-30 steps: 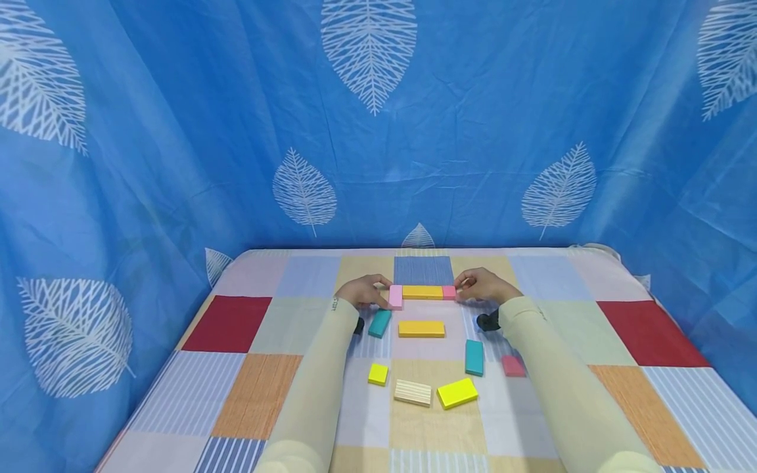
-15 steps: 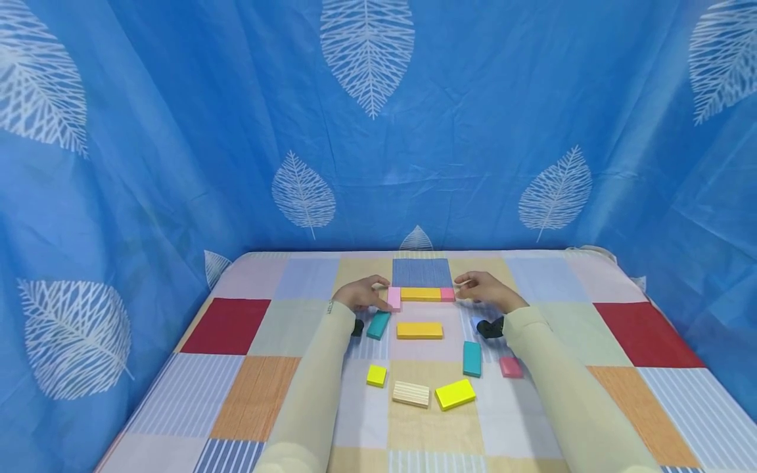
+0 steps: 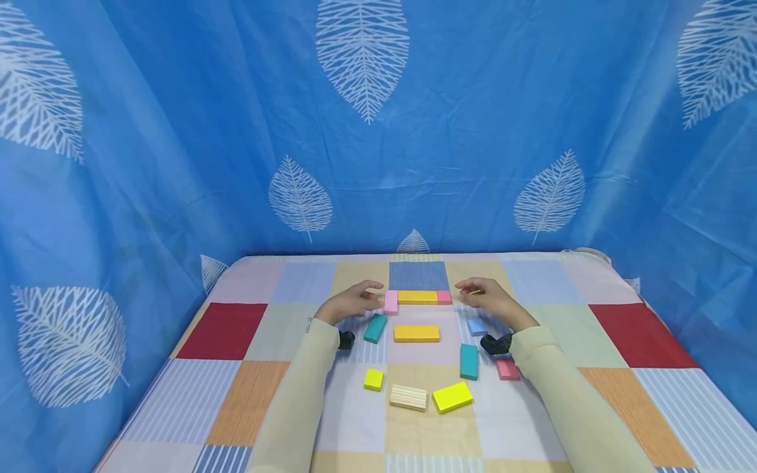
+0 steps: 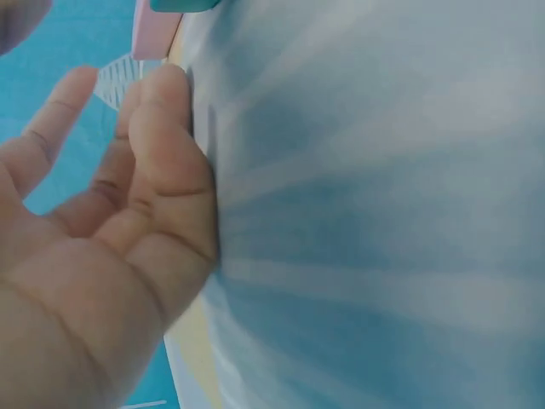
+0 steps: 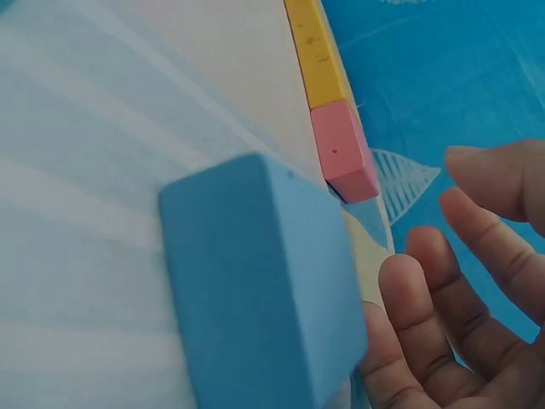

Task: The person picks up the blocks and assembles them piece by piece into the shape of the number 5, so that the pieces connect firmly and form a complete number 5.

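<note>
A row of blocks lies toward the back of the cloth: a light pink block (image 3: 391, 302) at the left, a long orange-yellow block (image 3: 417, 297) in the middle and a small pink block (image 3: 443, 297) at the right end. My left hand (image 3: 353, 301) is just left of the row, holding nothing, its fingers loosely bent. To the right of the row is my right hand (image 3: 489, 301), also holding nothing, with relaxed fingers apart from the small pink block. A blue block (image 5: 255, 281) appears large in the right wrist view, close to that hand's fingers.
Nearer the body lie another orange-yellow block (image 3: 416, 334), two teal blocks (image 3: 375, 328), a small yellow block (image 3: 374, 379), a striped wooden block (image 3: 408, 397), a larger yellow block (image 3: 452, 397) and a red-pink block (image 3: 507, 369). A blue curtain (image 3: 367, 197) hangs behind the patchwork cloth (image 3: 230, 330).
Both hands have let go of the row's ends and drawn outward, left hand to the left, right hand to the right. The row stays together. The blue block has come into view by the right wrist.
</note>
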`<state>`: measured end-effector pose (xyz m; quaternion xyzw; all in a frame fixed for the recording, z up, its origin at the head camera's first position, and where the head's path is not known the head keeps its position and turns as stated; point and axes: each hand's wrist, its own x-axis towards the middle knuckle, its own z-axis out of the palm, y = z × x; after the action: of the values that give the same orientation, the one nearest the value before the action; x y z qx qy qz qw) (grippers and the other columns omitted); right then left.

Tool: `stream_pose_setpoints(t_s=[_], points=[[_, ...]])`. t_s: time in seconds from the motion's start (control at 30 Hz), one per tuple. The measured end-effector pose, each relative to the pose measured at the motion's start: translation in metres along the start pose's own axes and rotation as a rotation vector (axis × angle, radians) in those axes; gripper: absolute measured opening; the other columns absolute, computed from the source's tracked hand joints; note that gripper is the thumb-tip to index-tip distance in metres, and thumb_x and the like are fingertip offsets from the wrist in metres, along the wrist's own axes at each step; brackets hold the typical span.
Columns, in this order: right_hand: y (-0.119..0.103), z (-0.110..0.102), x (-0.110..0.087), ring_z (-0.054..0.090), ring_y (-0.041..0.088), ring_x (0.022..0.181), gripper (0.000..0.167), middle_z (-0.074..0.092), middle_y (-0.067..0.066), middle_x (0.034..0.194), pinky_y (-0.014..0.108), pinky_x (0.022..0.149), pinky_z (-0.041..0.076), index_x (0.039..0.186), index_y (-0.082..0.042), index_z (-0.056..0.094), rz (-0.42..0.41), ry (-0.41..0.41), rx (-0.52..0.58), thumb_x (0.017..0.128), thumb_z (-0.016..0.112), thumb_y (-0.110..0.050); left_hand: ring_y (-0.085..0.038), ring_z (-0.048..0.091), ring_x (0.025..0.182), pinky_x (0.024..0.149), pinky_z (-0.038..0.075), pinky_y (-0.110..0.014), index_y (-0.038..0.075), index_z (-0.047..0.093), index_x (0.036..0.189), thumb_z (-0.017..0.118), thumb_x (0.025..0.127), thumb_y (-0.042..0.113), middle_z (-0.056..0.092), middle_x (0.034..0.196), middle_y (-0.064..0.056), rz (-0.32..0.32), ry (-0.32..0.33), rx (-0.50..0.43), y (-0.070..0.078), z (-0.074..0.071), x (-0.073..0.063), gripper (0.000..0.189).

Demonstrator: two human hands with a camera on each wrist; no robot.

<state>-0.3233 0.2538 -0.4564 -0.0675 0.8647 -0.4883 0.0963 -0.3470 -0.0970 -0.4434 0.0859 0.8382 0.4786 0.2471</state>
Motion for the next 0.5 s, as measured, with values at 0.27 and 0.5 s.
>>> stream_pose_setpoints(t_s=[0.27,0.5], points=[[-0.006,0.001,-0.010,0.064,0.033,0.116,0.043,0.065,0.029,0.134,0.040,0.098,0.058,0.143,0.011,0.059,-0.075,0.010,0.077,0.106,0.066,-0.011,-0.036,0.061,0.128,0.106,0.051,-0.053,0.007,0.052,0.157,0.066,0.109,0.021,0.059,0.149,-0.020,0.104,0.066,0.021,-0.007,-0.002,-0.012,0.052],[-0.013,0.006,-0.018,0.063,0.032,0.119,0.044,0.063,0.032,0.139,0.040,0.101,0.057,0.145,0.011,0.057,-0.109,-0.009,0.124,0.107,0.065,-0.010,-0.039,0.058,0.133,0.110,0.049,-0.055,0.003,0.051,0.157,0.063,0.110,0.017,0.060,0.146,-0.022,0.192,0.073,-0.009,-0.007,-0.001,-0.026,0.051]])
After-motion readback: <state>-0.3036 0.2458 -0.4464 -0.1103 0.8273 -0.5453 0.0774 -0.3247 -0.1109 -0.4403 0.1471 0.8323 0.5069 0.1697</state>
